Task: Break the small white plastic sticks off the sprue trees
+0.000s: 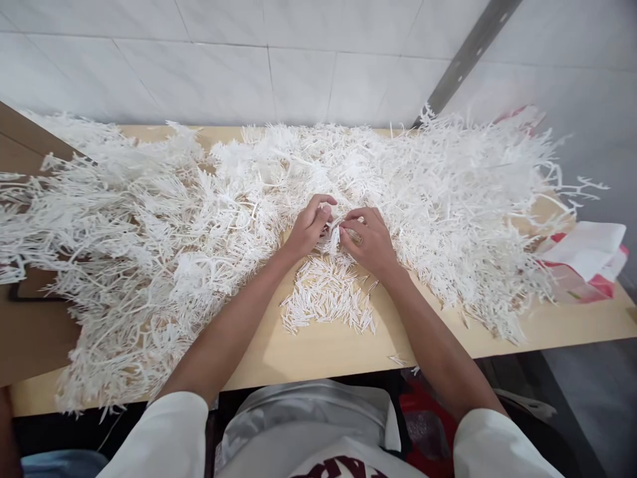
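My left hand (309,226) and my right hand (368,240) meet over the middle of a pale wooden table (318,352). Together they pinch a small white plastic branched piece (336,234) between the fingertips. Just below the hands lies a loose heap of small white sticks (327,300). A wide tangle of white plastic branched pieces (164,226) spreads across the table to the left, behind and to the right (472,199) of the hands.
A white tiled wall (279,60) rises behind the table. A white and red bag (587,259) lies at the table's right end. A dark flat board (30,285) shows under the pile at left. A red object (423,425) sits under the table.
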Tool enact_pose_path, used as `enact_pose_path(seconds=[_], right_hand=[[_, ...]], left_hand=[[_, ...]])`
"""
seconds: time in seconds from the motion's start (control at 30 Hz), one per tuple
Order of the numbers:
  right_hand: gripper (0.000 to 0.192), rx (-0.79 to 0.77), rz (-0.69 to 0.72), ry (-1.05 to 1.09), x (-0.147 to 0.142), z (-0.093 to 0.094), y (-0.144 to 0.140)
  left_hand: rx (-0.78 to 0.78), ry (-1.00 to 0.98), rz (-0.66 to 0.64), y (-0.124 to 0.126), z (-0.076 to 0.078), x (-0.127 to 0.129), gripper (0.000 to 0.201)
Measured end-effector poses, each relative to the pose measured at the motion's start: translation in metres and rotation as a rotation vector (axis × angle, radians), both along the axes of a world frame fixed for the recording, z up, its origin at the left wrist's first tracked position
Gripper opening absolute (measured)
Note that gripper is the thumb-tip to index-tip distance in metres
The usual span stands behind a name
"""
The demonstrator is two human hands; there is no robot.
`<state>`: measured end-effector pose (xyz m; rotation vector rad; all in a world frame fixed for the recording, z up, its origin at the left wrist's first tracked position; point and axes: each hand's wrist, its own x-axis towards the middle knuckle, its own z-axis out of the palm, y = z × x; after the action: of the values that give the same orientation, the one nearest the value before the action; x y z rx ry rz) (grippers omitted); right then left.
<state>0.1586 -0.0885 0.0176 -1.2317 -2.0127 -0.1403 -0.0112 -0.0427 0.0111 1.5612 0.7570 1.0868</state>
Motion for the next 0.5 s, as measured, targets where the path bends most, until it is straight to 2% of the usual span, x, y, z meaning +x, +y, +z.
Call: enact_pose_path(seconds=[0.07, 0.13, 0.27, 0.4, 0.5], right_hand=[[0.020, -0.034, -0.012, -0.013, -0.002, -0.002, 0.000], [0.026, -0.077, -0.044, -0.015, -0.003, -0.003, 0.000], [0.028, -0.171, -0.100, -0.031, -0.002, -0.003, -0.001], [0.032, -0.239, -0.023, -0.030, -0.003, 0.000, -0.004], [0.029, -0.212, -0.016, -0.059, -0.004, -0.002, -0.003]], left_hand=[[-0.012, -0.049, -0.037, 0.000, -0.001, -0.001, 0.018], [-0.028, -0.094, -0.049, 0.002, -0.003, 0.000, 0.027], [-0.036, -0.120, 0.007, 0.007, -0.007, 0.003, 0.028], [0.018, -0.048, 0.065, 0.009, -0.010, 0.004, 0.021], [0.065, 0.062, 0.086, 0.008, -0.010, 0.003, 0.024]])
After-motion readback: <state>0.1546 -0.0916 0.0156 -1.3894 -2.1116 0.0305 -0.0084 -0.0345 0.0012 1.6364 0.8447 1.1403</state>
